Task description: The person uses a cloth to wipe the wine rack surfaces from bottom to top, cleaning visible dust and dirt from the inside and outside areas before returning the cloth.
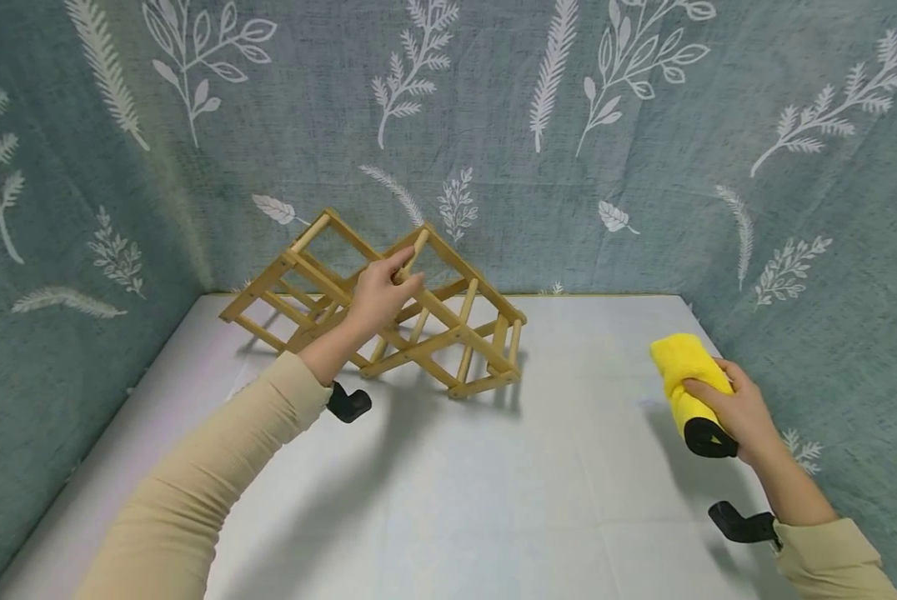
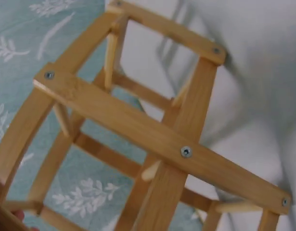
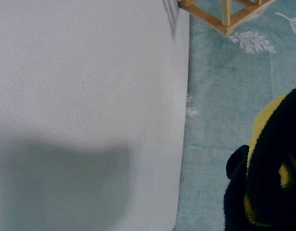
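I have the left hand (image 1: 379, 292) on the wooden rack (image 1: 459, 334), its fingers curled in on the frame at the upper middle, close around the wood. The rack sits tilted at the back of the counter (image 1: 538, 500), left of centre, throwing shadows onto the white surface; I can't tell whether its lower corners touch down. My left wrist view is filled by its crossed slats, joined by metal screws (image 2: 186, 152), with only a bit of fingertip at the lower left edge. Over on my right, the right hand (image 1: 744, 408) holds a yellow cloth (image 1: 677, 362), folded into a thick bundle with black edging (image 1: 699, 440), thumb across the near side and fingers around the far side. The cloth is up above the counter's right part, well apart from the rack, with a shadow below. Both arms wear tan sleeves (image 1: 223, 458), and a black mount (image 1: 349, 405) juts from the left cuff. Teal leaf-patterned fabric (image 1: 493, 100) stands behind and along both sides.
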### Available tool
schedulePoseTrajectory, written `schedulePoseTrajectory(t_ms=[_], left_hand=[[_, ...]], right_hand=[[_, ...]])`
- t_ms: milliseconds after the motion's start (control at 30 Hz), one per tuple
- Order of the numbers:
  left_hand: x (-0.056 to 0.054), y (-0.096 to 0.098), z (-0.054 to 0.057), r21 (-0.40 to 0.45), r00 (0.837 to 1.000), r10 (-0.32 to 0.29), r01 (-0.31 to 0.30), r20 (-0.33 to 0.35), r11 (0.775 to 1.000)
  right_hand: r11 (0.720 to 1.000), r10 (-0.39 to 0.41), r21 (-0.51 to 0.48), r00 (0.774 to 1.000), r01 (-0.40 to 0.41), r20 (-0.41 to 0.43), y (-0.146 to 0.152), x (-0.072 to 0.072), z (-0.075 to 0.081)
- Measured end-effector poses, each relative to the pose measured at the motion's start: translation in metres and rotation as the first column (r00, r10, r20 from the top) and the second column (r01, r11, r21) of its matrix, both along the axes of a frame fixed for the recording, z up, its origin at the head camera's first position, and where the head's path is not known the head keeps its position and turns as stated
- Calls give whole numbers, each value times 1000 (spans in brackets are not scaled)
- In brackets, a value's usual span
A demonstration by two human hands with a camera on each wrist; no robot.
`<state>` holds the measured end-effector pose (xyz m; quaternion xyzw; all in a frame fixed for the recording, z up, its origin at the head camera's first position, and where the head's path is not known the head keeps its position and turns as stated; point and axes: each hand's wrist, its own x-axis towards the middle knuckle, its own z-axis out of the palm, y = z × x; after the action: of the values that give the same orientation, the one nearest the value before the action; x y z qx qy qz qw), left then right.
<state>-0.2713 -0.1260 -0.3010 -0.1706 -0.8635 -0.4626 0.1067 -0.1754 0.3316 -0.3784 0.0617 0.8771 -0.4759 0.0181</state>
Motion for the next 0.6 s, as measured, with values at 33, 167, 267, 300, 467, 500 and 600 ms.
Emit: schedulePoseTrajectory(t_ms=[33, 167, 267, 300, 467, 500, 600], left_hand=[[0, 1, 1, 4, 1000, -24, 24, 15, 1000], [2, 1, 5, 3, 989, -103, 104, 108, 995], [3, -3, 7, -3, 974, -154, 157, 166, 988], [3, -4, 8, -9, 969, -169, 174, 180, 985], [-1, -11, 9, -52, 955, -218, 233, 203, 971], [-1, -11, 10, -59, 954, -224, 240, 200, 969], [-1, -11, 10, -60, 952, -240, 255, 189, 965]], right_hand=[[1000, -2, -3, 1000, 2, -2, 1, 0, 0], [1000, -9, 0, 1000, 9, -9, 2, 1, 0], [1000, -15, 10, 1000, 15, -11, 3, 2, -1], [1000, -17, 11, 1000, 17, -11, 3, 3, -1], [1000, -17, 4, 1000, 17, 3, 4, 3, -2], [1000, -15, 3, 1000, 15, 3, 4, 3, -2], [1000, -13, 0, 1000, 13, -4, 4, 2, -2]])
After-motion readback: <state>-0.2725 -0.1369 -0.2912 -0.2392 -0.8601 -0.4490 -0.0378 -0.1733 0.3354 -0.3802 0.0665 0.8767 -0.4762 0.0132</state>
